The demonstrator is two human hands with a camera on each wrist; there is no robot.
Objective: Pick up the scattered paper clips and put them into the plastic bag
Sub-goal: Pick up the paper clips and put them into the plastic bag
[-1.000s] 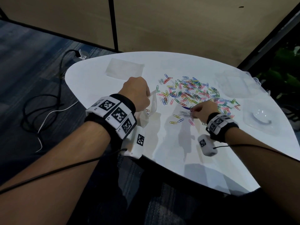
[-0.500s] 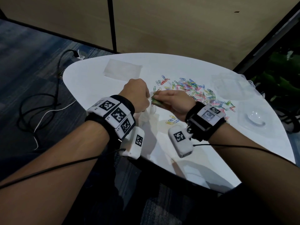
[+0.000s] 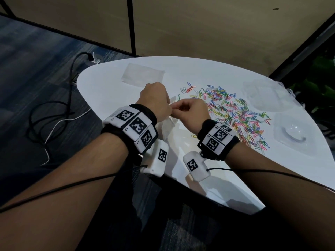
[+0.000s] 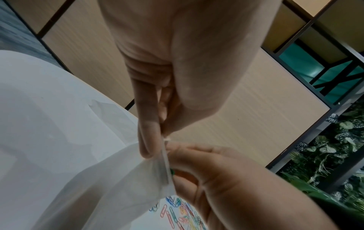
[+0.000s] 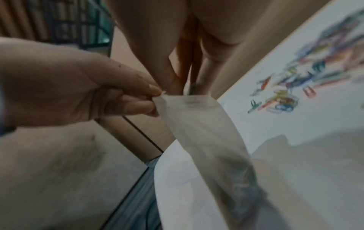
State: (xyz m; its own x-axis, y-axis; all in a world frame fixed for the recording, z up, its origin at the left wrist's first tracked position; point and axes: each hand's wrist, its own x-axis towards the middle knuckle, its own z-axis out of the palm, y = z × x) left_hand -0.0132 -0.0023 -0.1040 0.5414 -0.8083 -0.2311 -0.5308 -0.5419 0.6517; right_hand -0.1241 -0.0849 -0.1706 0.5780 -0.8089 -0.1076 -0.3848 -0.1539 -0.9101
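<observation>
Several coloured paper clips (image 3: 233, 113) lie scattered over the middle of the white table (image 3: 108, 82), blurred in the right wrist view (image 5: 285, 93). My left hand (image 3: 163, 104) pinches the top edge of a clear plastic bag (image 3: 166, 127) and holds it up above the table's near edge. In the left wrist view its fingers (image 4: 149, 140) pinch the bag (image 4: 118, 179) at the rim. My right hand (image 3: 178, 109) is at the bag's mouth, pinching a green paper clip (image 4: 173, 172). The clip tips (image 5: 192, 90) point into the bag's opening (image 5: 195, 99).
A second flat plastic bag (image 3: 143, 77) lies at the table's far left. Clear plastic trays (image 3: 262, 95) (image 3: 293, 133) sit on the right side. Cables (image 3: 54, 115) run over the carpet to the left. Green plants (image 3: 322, 91) stand beyond the right edge.
My right hand left the clip pile and came left to the bag's mouth with clips pinched in it. My left hand kept holding the bag in place.
</observation>
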